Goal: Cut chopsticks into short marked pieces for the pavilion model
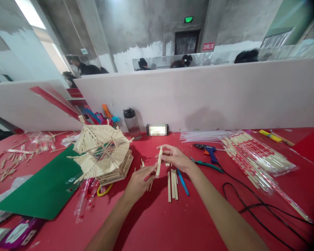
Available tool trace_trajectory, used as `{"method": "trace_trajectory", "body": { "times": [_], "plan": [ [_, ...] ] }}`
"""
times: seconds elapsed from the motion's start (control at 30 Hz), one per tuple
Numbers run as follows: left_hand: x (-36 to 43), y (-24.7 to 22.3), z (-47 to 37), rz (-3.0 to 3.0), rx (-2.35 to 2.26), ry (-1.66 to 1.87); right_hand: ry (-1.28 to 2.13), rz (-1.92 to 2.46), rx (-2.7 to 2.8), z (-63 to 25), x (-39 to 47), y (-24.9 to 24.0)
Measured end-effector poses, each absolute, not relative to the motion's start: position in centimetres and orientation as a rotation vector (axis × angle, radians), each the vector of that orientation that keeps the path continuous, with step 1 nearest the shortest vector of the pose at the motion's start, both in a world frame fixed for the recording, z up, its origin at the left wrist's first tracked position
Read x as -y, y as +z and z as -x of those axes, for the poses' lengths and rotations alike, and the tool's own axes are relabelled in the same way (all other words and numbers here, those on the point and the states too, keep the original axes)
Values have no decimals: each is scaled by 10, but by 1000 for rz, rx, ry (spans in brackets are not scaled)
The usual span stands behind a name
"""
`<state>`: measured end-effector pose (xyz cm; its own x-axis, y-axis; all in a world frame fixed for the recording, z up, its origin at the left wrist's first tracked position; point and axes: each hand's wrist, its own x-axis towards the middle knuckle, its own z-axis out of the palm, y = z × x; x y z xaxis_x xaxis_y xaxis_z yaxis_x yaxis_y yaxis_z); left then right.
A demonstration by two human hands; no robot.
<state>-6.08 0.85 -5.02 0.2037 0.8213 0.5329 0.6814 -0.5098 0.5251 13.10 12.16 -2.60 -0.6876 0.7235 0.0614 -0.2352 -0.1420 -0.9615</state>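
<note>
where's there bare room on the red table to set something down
Mostly bare tabletop lies between the left forearm and right forearm, nearer than the short sticks. A narrow strip separates the right forearm and black cord. Crowded: left, around the green sheet; right, by the bagged sticks.

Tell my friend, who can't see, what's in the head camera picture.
Two hands, left and right, hold short sticks over a red table. A stick model stands to the left; a blue glue gun and bagged sticks lie to the right.
</note>
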Motion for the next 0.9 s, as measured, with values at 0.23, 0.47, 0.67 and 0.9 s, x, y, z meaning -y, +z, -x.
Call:
{"method": "trace_trajectory", "body": {
  "times": [0.23,0.47,0.67,0.9],
  "plan": [
    [-7,-49,59,-2288,-1456,1193,1887,602,1417,-127,-119,-24],
    [-7,-46,56,-2246,-1468,1198,1865,600,1439,-128,-118,-22],
    [-7,-55,57,-2348,-1480,1232,1845,608,1426,-126,-118,-22],
    [-7,-57,56,-2399,-1490,1241,1831,641,1422,-125,-118,-24]
  ]
}}
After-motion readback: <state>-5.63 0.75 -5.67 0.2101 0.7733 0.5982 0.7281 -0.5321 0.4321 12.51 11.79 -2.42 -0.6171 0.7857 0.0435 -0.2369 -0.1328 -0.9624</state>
